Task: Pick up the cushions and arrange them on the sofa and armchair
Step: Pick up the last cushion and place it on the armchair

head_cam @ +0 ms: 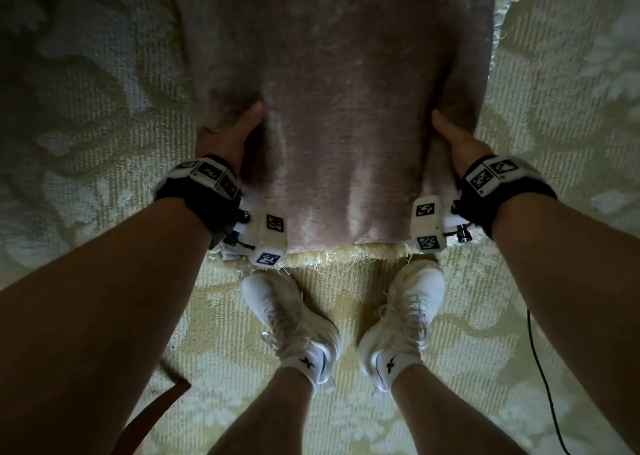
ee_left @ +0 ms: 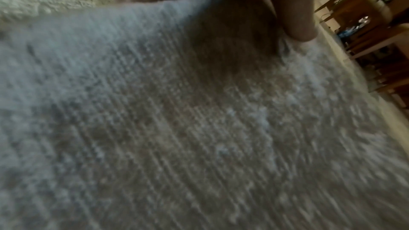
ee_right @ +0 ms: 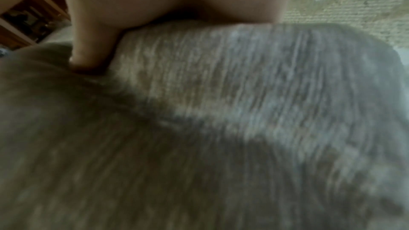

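A large dusty-pink velvet cushion (head_cam: 343, 90) with a cream fringe along its near edge fills the upper middle of the head view, over the carpet. My left hand (head_cam: 230, 135) grips its left side, thumb pressed into the top face, fingers hidden underneath. My right hand (head_cam: 453, 135) grips the right side the same way. In the left wrist view the cushion (ee_left: 199, 111) fills the frame, blurred, with my left hand's thumb (ee_left: 296, 24) pressed on it. In the right wrist view the cushion (ee_right: 221, 111) bulges under my right hand's thumb (ee_right: 88, 48). No sofa or armchair shows.
A cream and pale-blue patterned carpet (head_cam: 86, 125) covers the floor. My feet in white sneakers (head_cam: 294, 323) stand just behind the cushion's near edge. A thin black cable (head_cam: 543, 378) trails at lower right. Wooden shelving (ee_left: 365, 32) shows at the left wrist view's right edge.
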Motion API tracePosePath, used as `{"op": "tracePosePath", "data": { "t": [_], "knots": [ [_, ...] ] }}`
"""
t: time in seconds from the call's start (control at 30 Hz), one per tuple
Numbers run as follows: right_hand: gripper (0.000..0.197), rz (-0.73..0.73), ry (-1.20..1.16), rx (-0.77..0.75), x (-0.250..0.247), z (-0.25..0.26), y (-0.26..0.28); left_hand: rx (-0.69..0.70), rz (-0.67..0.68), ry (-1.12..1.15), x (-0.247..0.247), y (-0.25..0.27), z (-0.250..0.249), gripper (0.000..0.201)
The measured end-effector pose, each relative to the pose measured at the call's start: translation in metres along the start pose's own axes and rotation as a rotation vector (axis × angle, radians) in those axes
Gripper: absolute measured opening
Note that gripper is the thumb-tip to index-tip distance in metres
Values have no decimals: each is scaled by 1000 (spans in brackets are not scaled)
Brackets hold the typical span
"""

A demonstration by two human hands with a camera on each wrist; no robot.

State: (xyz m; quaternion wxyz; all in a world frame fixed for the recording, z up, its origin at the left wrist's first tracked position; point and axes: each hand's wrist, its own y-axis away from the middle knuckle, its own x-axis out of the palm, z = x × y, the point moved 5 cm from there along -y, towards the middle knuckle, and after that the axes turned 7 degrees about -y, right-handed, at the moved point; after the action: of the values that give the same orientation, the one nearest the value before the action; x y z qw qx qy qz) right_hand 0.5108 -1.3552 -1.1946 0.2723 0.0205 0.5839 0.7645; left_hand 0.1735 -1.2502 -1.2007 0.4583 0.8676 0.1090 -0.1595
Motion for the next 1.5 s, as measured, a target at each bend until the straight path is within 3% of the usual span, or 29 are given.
{"op": "tracePosePath", "data": {
  "t": [0.07, 0.13, 0.2, 0.3, 0.37, 0.47, 0.63, 0.7, 0.87, 1.0, 1.07, 1.17, 1.33, 1.43, 1.5],
  "knots": [
    [64, -23, 24, -36, -8, 5, 17, 12, 21, 49, -6, 18, -5, 89],
    [63, -61, 19, -60, -21, 13, 43, 19, 9, 55, -16, 44, -16, 96],
    [77, -85, -18, -72, -37, 22, 77, 20, -8, 51, -28, 75, -29, 112],
    [96, -100, -50, -109, -59, 41, 134, 5, 28, 71, -43, 124, -56, 90],
    [83, -118, -64, -184, -74, 64, 180, 32, 36, 106, -57, 158, -82, 80],
    [71, -153, -71, -274, -96, 104, 257, 63, 33, 113, -83, 213, -130, 80],
    [109, -192, -132, -425, -121, 162, 377, 134, -29, 152, -147, 312, -222, 102],
    [110, -143, -151, -461, -122, 186, 424, 182, -59, 197, -181, 347, -257, 94],
    [75, 34, -183, -523, -107, 237, 528, 311, -184, 294, -272, 438, -325, 68],
    [94, 202, -185, -610, -80, 268, 607, 387, -378, 389, -347, 514, -339, 53],
    [89, 306, -162, -667, -70, 277, 646, 408, -481, 441, -382, 558, -336, 51],
    [100, 426, -99, -766, -58, 285, 709, 440, -603, 521, -428, 624, -324, 58],
    [70, 684, -58, -934, -45, 271, 827, 486, -812, 656, -492, 746, -287, 62],
    [35, 856, 12, -966, -37, 245, 892, 521, -906, 746, -526, 811, -254, 63],
    [30, 945, 51, -975, -31, 224, 930, 534, -977, 801, -547, 853, -229, 64]
  ]
}}
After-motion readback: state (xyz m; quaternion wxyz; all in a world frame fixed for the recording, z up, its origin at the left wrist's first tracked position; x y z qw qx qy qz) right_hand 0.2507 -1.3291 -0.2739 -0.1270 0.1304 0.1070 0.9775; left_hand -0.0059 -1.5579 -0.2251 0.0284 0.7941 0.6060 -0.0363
